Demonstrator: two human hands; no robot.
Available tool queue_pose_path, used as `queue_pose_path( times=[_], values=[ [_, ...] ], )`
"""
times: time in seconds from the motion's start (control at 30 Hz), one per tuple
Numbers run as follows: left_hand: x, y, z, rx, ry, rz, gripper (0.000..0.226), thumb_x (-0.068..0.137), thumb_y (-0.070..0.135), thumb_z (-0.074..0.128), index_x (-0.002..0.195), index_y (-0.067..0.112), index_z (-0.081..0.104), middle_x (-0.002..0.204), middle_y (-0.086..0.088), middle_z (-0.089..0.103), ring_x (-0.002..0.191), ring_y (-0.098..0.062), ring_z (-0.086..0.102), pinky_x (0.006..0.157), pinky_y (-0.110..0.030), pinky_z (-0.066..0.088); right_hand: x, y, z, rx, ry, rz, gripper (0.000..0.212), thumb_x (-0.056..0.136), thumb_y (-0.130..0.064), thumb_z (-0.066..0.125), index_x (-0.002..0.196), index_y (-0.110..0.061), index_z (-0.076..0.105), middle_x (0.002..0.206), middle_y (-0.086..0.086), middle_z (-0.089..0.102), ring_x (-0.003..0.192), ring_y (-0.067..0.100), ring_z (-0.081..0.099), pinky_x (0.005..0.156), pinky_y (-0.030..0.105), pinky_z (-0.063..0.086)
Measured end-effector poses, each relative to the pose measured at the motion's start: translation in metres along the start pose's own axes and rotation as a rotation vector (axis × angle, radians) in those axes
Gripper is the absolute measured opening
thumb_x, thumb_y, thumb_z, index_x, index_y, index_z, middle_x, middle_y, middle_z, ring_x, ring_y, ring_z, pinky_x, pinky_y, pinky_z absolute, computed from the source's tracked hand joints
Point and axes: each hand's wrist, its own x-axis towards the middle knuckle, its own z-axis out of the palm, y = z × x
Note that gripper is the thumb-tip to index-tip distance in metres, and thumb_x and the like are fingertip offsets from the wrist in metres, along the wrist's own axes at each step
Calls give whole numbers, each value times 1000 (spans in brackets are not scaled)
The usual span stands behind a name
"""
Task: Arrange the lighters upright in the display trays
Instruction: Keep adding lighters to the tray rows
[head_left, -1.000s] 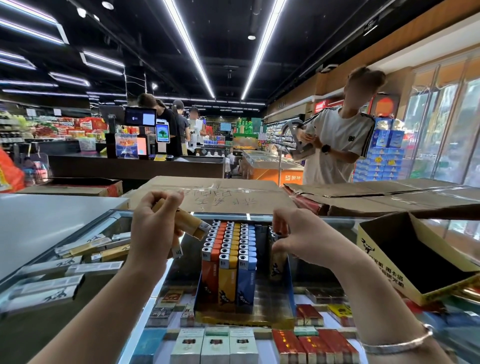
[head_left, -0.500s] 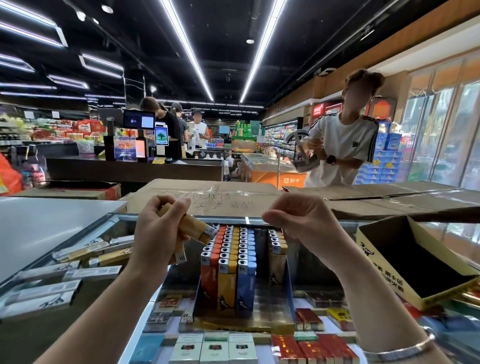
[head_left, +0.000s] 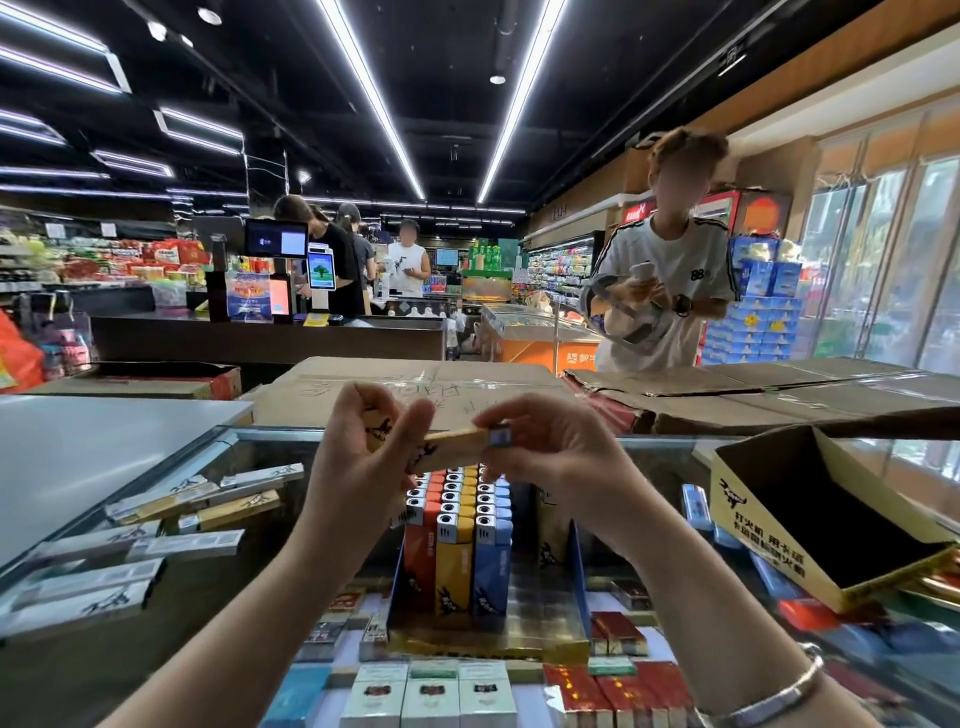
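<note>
Supermarket interior, checkout counters at twelve o'clock; glass counter (head_left: 171, 457) in front carries the display tray (head_left: 581, 571), blue-walled, with red, yellow and blue lighters (head_left: 457, 525) standing upright in rows and an open slot at its three o'clock side. Change noted: a second ago the right hand (head_left: 556, 457) was down at the tray's far right column; it has since risen and now pinches the metal head of a tan lighter (head_left: 451, 448) that lies level between both hands. Left hand (head_left: 358, 457) grips the other end plus a further tan lighter. Judged: hand-over for the next placement. Loose lighters (head_left: 197, 506) lie flat at nine o'clock; empty carton (head_left: 737, 499) at three o'clock.
</note>
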Motion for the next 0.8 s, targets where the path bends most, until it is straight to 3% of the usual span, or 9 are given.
queue_pose_path(
  times=[0.07, 0.1, 0.17, 0.27, 0.4, 0.5, 0.6, 0.7, 0.8],
  values=[
    [3, -1, -2, -67, 14, -45, 18, 87, 27, 58, 87, 19, 42, 64, 6, 56, 53, -13, 53, 45, -18, 47, 0, -1, -11, 124, 79, 8, 28, 77, 10, 60, 94, -11, 65, 79, 0, 71, 67, 12, 66, 63, 20, 55],
    [6, -1, -4, -111, 14, -65, 11, 84, 17, 53, 89, 17, 42, 64, 9, 57, 54, -11, 54, 48, -19, 49, -1, -1, -16, 168, 124, 22, 26, 75, 6, 61, 94, -11, 66, 80, 2, 71, 66, 15, 66, 61, 22, 55],
    [10, -2, -12, -167, 29, -77, 22, 69, 8, 43, 89, 16, 44, 66, 11, 59, 62, -9, 59, 56, -25, 54, -1, 0, -26, 223, 201, 54, 24, 75, 1, 60, 95, -11, 67, 79, 3, 70, 61, 17, 64, 56, 23, 54],
    [12, -5, -19, -169, 93, -73, 31, 59, 5, 41, 87, 18, 47, 76, 2, 60, 77, -12, 61, 67, -24, 52, -3, 4, -35, 157, 211, 114, 25, 83, 8, 56, 97, -11, 65, 77, 2, 65, 58, 15, 59, 50, 21, 50],
    [13, -3, -17, -90, 138, -46, 30, 70, -7, 39, 85, 18, 48, 83, -1, 53, 65, 7, 53, 57, -6, 44, -4, 5, -40, 28, 135, 146, 23, 82, 13, 55, 91, -8, 60, 73, 6, 59, 51, 13, 54, 42, 21, 44],
    [13, 0, -17, -35, 132, -39, 28, 70, -2, 40, 85, 21, 47, 85, 0, 51, 67, 10, 50, 60, -4, 42, -7, 2, -48, 27, 79, 169, 25, 79, 16, 56, 83, -8, 62, 65, 5, 59, 47, 13, 49, 38, 19, 40],
    [13, -1, -16, -9, 107, -39, 30, 79, -7, 42, 89, 22, 45, 87, 0, 49, 70, 7, 50, 60, -6, 44, -9, -1, -52, -99, -29, 212, 24, 78, 16, 58, 84, -7, 62, 66, 5, 57, 48, 7, 50, 40, 16, 39],
    [11, -2, -13, -12, 96, -92, 33, 89, -5, 43, 95, 28, 44, 90, 1, 48, 78, -5, 51, 57, -15, 50, -7, -1, -45, -289, -96, 228, 23, 78, 15, 60, 84, -7, 62, 68, 2, 57, 51, 1, 52, 46, 13, 41],
    [10, -2, -12, -31, 80, -105, 36, 91, -2, 44, 99, 33, 43, 92, 1, 48, 75, -6, 54, 57, -14, 51, -4, 4, -41, -444, -162, 296, 18, 80, 6, 63, 91, -9, 63, 81, 7, 59, 69, 9, 57, 62, 21, 49]
  ],
)
